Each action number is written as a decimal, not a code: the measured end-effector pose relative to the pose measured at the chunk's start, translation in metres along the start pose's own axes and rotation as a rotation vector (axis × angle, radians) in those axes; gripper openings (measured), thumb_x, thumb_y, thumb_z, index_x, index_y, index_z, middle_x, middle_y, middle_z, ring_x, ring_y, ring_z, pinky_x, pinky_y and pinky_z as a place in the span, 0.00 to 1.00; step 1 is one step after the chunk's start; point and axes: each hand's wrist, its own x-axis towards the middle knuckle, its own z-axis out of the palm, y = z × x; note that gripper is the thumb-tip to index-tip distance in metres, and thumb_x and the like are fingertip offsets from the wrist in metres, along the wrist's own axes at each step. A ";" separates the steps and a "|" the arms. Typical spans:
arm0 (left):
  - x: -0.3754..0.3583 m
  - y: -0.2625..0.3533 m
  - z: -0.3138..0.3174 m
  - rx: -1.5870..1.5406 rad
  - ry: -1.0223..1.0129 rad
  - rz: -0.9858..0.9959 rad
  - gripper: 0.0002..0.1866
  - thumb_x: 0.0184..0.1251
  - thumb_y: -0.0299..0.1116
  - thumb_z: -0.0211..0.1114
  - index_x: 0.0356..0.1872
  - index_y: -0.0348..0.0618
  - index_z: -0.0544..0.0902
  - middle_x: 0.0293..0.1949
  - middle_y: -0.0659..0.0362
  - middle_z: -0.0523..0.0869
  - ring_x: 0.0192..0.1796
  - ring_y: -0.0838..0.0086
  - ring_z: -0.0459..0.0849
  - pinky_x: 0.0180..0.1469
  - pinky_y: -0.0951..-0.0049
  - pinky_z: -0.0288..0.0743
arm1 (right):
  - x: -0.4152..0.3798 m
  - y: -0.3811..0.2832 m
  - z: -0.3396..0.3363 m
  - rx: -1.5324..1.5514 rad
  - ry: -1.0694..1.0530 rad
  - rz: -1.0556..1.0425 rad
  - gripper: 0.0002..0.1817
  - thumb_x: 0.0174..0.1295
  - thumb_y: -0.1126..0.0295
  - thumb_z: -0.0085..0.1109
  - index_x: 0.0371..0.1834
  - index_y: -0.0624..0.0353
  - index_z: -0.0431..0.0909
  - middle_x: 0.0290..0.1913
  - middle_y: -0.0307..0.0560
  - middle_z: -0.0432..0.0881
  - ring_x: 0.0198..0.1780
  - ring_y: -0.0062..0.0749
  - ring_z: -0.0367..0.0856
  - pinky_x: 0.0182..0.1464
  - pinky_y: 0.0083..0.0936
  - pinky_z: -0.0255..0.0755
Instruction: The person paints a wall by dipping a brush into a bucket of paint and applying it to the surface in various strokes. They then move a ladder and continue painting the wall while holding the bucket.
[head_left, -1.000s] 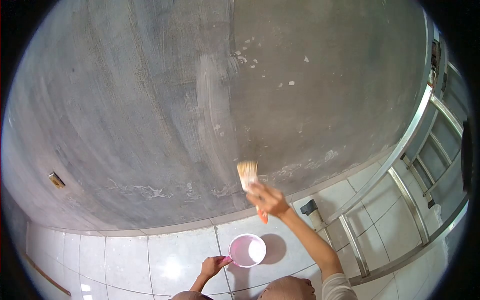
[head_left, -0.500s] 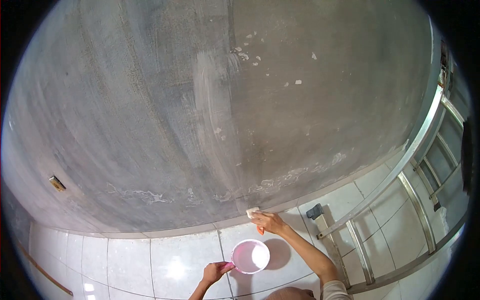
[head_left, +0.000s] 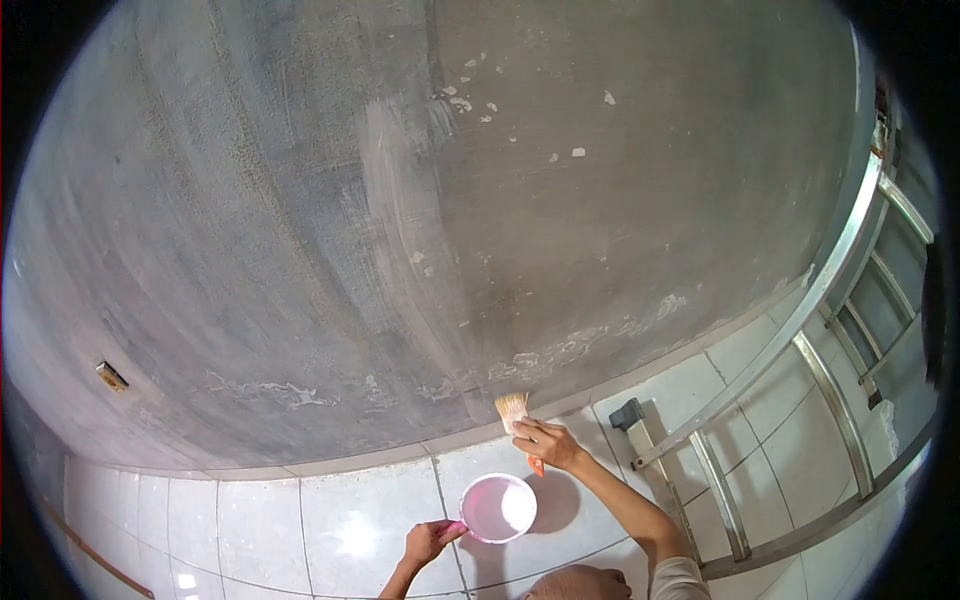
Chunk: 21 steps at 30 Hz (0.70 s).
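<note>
My left hand [head_left: 428,542] is closed round the pink handle of a plastic dipper [head_left: 475,502], held out level over the floor. The dipper's inside looks pale pink, with a bright white patch at its right. In my right hand [head_left: 550,446] is a paintbrush [head_left: 512,408], gripped near its base. Its light bristles point up at the foot of the wall, and the orange handle end sticks out below my fingers. The grey wall [head_left: 300,230] carries a paler brushed strip, with peeled white spots above and along its lower edge.
A metal ladder [head_left: 822,385] stands at the right, one rubber-tipped foot close to my right forearm. White tiles [head_left: 260,530] cover the floor. A socket box [head_left: 112,376] is set low in the wall at left. A thin brown strip [head_left: 95,555] lies at lower left.
My right hand has turned the brush so that its bristles now show pointing up, a little higher than before. The dipper stays nearly in place. The view has shifted slightly.
</note>
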 end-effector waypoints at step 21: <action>-0.003 0.001 0.002 0.016 0.041 0.012 0.22 0.55 0.54 0.66 0.37 0.45 0.86 0.27 0.53 0.86 0.28 0.70 0.84 0.34 0.72 0.76 | 0.070 0.022 -0.082 -0.112 0.247 -0.076 0.06 0.47 0.72 0.61 0.31 0.52 0.79 0.49 0.44 0.79 0.52 0.36 0.79 0.48 0.26 0.78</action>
